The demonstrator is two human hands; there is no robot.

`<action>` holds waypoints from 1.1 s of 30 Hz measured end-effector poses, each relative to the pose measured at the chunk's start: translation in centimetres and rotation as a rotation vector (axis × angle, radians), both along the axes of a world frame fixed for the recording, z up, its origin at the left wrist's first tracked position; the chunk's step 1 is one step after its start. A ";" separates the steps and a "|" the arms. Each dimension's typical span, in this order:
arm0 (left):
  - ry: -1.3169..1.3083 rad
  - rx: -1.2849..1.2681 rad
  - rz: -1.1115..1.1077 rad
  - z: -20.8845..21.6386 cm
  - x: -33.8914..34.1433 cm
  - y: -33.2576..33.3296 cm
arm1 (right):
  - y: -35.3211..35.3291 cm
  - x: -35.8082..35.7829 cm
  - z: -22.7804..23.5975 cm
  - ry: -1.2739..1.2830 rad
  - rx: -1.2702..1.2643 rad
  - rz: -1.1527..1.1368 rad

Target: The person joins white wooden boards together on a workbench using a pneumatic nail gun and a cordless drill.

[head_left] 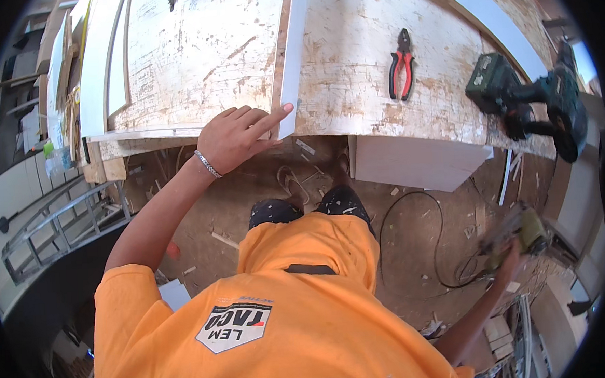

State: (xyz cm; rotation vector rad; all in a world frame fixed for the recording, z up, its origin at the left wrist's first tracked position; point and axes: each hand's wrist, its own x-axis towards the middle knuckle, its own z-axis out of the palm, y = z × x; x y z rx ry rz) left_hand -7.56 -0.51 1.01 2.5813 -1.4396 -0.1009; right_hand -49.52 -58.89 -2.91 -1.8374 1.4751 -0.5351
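Observation:
My left hand [235, 138] is at the front edge of the workbench. Its index finger lies across the near end of a long white strip [294, 59], with the thumb close below and the other fingers bent. The strip runs away from me across the bench top. Low on the right, my right hand [510, 263] grips a green power tool [532, 235], slightly smeared by motion; its exact kind is hard to make out. A dark cord [443, 229] curves over the floor beside that tool.
Red-and-black pliers [401, 67] lie on the scuffed workbench [352, 84]. A green cordless drill [551, 97] rests at its right edge. Below hangs a white panel [417, 162]. A metal ladder [61, 225] stands at left. Scraps litter the floor [400, 218].

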 end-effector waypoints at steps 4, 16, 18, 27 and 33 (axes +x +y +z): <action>-0.027 0.031 -0.033 -0.9 0.4 0.6 | 16.1 0.2 2.5 -0.092 0.567 -0.007; -0.028 -0.017 0.007 -2.0 0.4 1.0 | 33.0 24.6 -1.2 -0.454 1.316 0.723; -0.034 -0.004 0.017 -2.2 0.5 1.1 | 33.4 25.2 -1.4 -0.438 1.369 0.743; -0.031 -0.046 -0.005 -2.4 0.4 1.2 | 33.9 25.7 -2.1 -0.413 1.463 0.724; -0.017 -0.052 -0.006 -2.5 0.4 1.1 | 33.5 25.9 -2.3 -0.392 1.495 0.724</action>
